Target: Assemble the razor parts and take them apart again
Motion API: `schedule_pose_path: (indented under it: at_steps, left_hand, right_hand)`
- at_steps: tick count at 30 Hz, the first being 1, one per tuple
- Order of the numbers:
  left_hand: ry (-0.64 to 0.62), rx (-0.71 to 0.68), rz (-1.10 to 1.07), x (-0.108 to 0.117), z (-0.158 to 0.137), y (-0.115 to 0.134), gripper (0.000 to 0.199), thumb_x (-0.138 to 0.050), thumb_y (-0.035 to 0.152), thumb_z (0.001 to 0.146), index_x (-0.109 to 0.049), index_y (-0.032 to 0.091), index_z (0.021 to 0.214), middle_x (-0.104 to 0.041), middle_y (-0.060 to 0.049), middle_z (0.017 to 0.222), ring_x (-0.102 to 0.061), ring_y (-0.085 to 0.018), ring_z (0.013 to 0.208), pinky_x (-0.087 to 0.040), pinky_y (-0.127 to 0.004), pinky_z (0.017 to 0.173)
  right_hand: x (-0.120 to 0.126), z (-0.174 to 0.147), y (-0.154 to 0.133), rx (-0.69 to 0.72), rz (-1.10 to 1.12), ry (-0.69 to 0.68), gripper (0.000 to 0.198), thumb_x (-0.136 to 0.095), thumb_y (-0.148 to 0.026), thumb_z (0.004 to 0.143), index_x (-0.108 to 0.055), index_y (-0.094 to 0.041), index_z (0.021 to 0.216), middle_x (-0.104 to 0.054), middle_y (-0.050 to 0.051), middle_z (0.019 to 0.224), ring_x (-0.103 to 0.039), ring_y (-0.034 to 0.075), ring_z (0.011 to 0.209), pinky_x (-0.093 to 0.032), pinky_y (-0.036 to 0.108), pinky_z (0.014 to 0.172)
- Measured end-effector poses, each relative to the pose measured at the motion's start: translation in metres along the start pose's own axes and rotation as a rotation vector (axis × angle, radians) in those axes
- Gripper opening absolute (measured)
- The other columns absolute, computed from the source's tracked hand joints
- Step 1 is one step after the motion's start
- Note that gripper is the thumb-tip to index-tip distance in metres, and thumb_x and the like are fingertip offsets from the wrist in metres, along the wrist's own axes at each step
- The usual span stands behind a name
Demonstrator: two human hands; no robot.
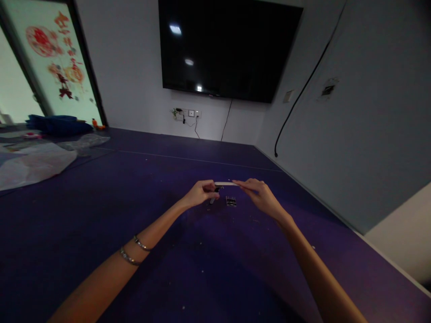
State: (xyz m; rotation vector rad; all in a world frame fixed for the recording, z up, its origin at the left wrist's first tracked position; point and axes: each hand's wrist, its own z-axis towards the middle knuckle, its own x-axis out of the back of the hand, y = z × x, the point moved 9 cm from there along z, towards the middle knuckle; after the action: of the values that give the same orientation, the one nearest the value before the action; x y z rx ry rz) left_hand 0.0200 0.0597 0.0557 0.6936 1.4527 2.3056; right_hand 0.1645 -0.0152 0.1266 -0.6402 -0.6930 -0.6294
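Note:
A thin white strip (225,183) is held level between my two hands above the purple floor. My left hand (203,193) is closed around its left end, thumb and fingers pinching. Below that end, by the left thumb, a small dark part and a pale grey piece (212,200) hang down; their kind is too small to make out. My right hand (259,194) has its fingertips pressed together at the strip's right end. Under the strip, between the hands, a small dark square item (230,201) with light markings lies on the floor.
Clear plastic sheeting (37,161) and a blue cloth bundle (59,124) lie at the left, near a small orange object (97,125). A large screen (229,45) hangs on the back wall above sockets (191,113). A black cable (303,87) dangles along the right wall.

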Motion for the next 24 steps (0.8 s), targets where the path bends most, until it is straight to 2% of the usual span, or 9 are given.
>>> schedule_pose_path:
  at_steps: [4, 9, 13, 19, 24]
  left_hand:
    - [0.007, -0.003, -0.015, 0.0, 0.0, 0.001, 0.024, -0.072, 0.026, 0.063, -0.051, 0.015, 0.069, -0.06, 0.002, 0.064, -0.057, -0.01, 0.06, -0.044, -0.024, 0.06]
    - [0.02, -0.001, -0.039, 0.0, 0.0, 0.002, 0.024, -0.071, 0.025, 0.063, -0.05, 0.014, 0.068, -0.059, 0.002, 0.063, -0.057, -0.01, 0.059, -0.044, -0.023, 0.059]
    - [0.033, -0.011, -0.035, 0.0, 0.0, 0.006, 0.023, -0.071, 0.024, 0.062, -0.051, 0.014, 0.07, -0.06, 0.001, 0.066, -0.058, -0.01, 0.061, -0.045, -0.024, 0.061]
    - [0.015, -0.002, -0.046, -0.002, 0.0, 0.005, 0.024, -0.072, 0.025, 0.063, -0.05, 0.015, 0.068, -0.06, 0.002, 0.063, -0.058, -0.01, 0.06, -0.045, -0.025, 0.062]
    - [0.005, -0.017, -0.04, -0.003, 0.0, 0.003, 0.024, -0.072, 0.024, 0.062, -0.052, 0.014, 0.069, -0.061, 0.001, 0.065, -0.059, -0.011, 0.062, -0.045, -0.025, 0.061]
  right_hand:
    - [0.004, -0.001, 0.005, -0.033, -0.02, 0.039, 0.032, -0.044, -0.028, 0.088, -0.06, -0.03, 0.116, -0.067, 0.004, 0.083, -0.057, 0.017, 0.074, -0.043, 0.03, 0.069]
    - [0.001, -0.001, 0.008, -0.003, 0.054, 0.016, 0.032, -0.045, -0.027, 0.088, -0.059, -0.027, 0.117, -0.067, 0.004, 0.085, -0.057, 0.016, 0.075, -0.043, 0.028, 0.069]
    - [0.003, -0.002, 0.014, -0.021, -0.004, 0.05, 0.031, -0.046, -0.027, 0.088, -0.06, -0.027, 0.115, -0.067, 0.004, 0.082, -0.057, 0.015, 0.072, -0.042, 0.028, 0.068]
    - [0.003, 0.0, 0.007, 0.008, 0.023, 0.01, 0.031, -0.045, -0.028, 0.089, -0.06, -0.027, 0.116, -0.066, 0.004, 0.082, -0.057, 0.015, 0.074, -0.042, 0.027, 0.068]
    - [0.004, -0.001, 0.006, -0.008, 0.002, 0.03, 0.031, -0.044, -0.029, 0.089, -0.06, -0.027, 0.116, -0.066, 0.004, 0.08, -0.056, 0.015, 0.071, -0.042, 0.028, 0.068]
